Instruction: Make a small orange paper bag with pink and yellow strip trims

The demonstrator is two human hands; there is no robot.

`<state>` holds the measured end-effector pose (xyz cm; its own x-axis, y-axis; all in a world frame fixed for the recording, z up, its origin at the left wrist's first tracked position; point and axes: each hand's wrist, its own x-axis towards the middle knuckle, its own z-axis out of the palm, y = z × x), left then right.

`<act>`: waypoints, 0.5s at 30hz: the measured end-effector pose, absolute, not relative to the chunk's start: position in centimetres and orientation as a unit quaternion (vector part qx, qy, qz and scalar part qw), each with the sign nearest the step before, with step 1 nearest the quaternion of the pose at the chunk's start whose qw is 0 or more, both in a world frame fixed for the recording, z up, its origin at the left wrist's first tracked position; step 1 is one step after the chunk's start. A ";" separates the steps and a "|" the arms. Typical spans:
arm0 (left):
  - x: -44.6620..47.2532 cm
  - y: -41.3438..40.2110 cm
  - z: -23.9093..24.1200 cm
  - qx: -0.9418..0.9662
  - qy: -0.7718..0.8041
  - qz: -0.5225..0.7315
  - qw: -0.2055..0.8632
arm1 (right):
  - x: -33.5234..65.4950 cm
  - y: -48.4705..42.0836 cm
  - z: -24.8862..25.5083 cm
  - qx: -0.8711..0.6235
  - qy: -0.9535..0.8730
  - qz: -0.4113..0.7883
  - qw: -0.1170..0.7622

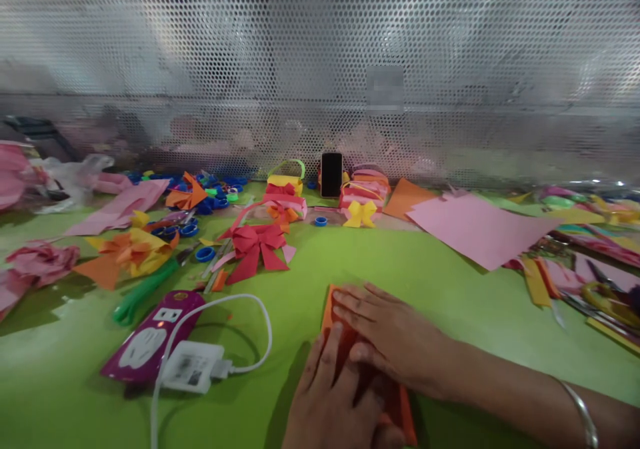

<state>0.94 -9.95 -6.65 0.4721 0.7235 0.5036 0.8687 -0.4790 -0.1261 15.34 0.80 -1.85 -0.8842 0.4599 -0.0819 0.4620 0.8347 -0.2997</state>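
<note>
A folded strip of orange paper (407, 414) lies on the green table top in front of me. My right hand (395, 339) rests flat across its upper part, the fingers stretched toward the far left corner. Lower down, my left hand (333, 399) presses on the same paper with its fingers extended, close beside the right hand. Between and beneath the hands, much of the paper is hidden. Both hands look open.
At left are a purple power strip (180, 326), a white adapter (194, 367) with cable, and a green-handled tool (145, 292). Beyond stand a red paper bow (257, 246), a phone (331, 174) and pink sheets (483, 226). Scissors (610, 302) lie right. A perforated metal panel (300, 49) closes the back.
</note>
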 end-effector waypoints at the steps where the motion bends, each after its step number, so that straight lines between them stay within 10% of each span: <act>1: 0.8 -9.9 -6.7 -0.844 -0.467 -0.182 0.191 | 15.5 0.8 -1.9 0.243 0.958 -0.154 0.005; 15: 0.9 -9.8 -7.7 -0.830 -0.489 -0.161 0.215 | 15.0 1.8 -2.3 0.153 0.956 -0.248 -0.028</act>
